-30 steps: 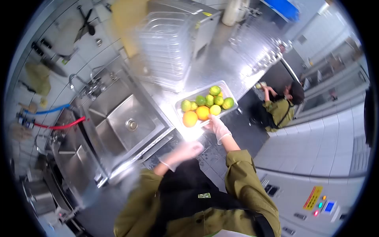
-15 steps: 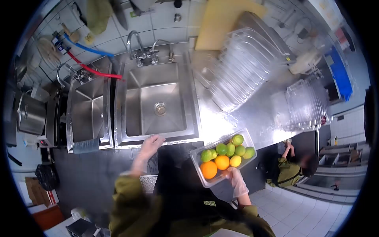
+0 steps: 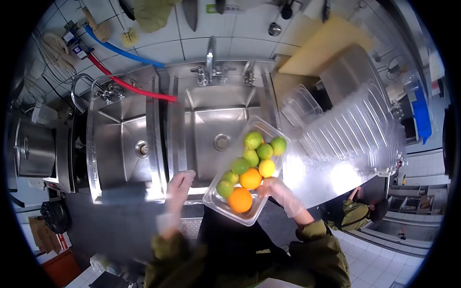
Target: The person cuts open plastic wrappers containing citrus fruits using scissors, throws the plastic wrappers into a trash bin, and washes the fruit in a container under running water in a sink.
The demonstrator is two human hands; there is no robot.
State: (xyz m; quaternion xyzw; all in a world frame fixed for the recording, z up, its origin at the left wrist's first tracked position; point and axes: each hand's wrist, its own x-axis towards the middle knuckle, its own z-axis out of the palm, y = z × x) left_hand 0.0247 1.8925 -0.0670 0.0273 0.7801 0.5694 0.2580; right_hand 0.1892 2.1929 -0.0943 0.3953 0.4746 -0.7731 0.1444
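My right hand (image 3: 284, 196), in a clear glove, grips the right side of a clear plastic container (image 3: 221, 207), with the thumb over its rim. Inside lie several green limes (image 3: 239, 165), two oranges (image 3: 240, 199) and a yellow lemon (image 3: 266, 168). The container is tilted and overlaps the front right part of the larger sink (image 3: 201, 129). My left hand (image 3: 178, 188), gloved too, holds nothing; its fingers are stretched out by the sink's front left edge, apart from the container.
A smaller sink (image 3: 115, 158) is on the left, with a red hose (image 3: 129, 87) above it. Stacked clear containers (image 3: 350, 125) stand on the steel counter (image 3: 307, 187) at right. A yellow cutting board (image 3: 321, 45) leans on the wall. Another person (image 3: 355, 213) is at far right.
My right hand has carried the fruit container left and up, from the counter's front edge to over the larger sink. The view has shifted; my left hand stays near the sink's front edge.
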